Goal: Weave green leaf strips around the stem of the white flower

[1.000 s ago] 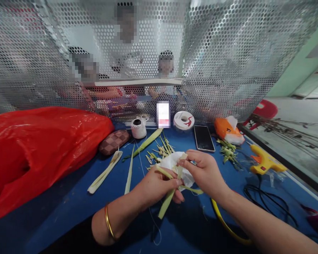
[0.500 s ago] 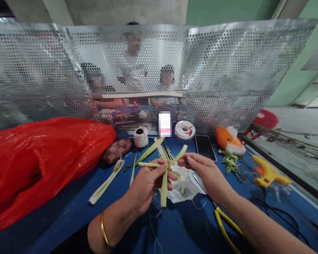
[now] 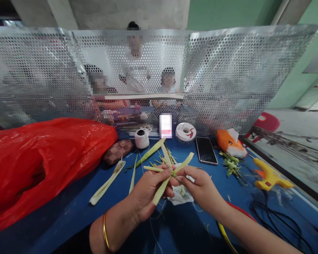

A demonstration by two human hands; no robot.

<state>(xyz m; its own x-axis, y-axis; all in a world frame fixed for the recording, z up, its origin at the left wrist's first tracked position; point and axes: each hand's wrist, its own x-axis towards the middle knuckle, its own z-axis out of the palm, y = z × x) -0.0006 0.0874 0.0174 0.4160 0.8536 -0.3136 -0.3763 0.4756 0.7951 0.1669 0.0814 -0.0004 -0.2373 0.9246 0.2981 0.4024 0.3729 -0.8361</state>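
My left hand [image 3: 149,190] pinches the centre of a star of pale leaf strips [image 3: 184,162], whose arms fan out in several directions. A small green knot shows at the star's middle. My right hand [image 3: 201,187] has thumb and forefinger closed at that knot, beside the upper-right strip. What exactly those fingertips grip is partly hidden. Below the hands lies crumpled white paper [image 3: 180,198] with plant scraps on it. Under my right forearm, a tool's yellow handle [image 3: 226,237] shows in part.
A red plastic bag [image 3: 55,151] and a pale folded husk [image 3: 107,183] lie left. Behind stand a thread spool [image 3: 142,140] and ribbon roll [image 3: 180,137]. Rightward are a phone [image 3: 206,151], tissue pack [image 3: 229,145] and corded yellow glue gun [image 3: 270,174]. Perforated metal sheeting [image 3: 217,70] separates several people.
My right hand has moved left and down to the star's centre, closing its fingers there. The star has shifted slightly right, and its lower strip now slants left.
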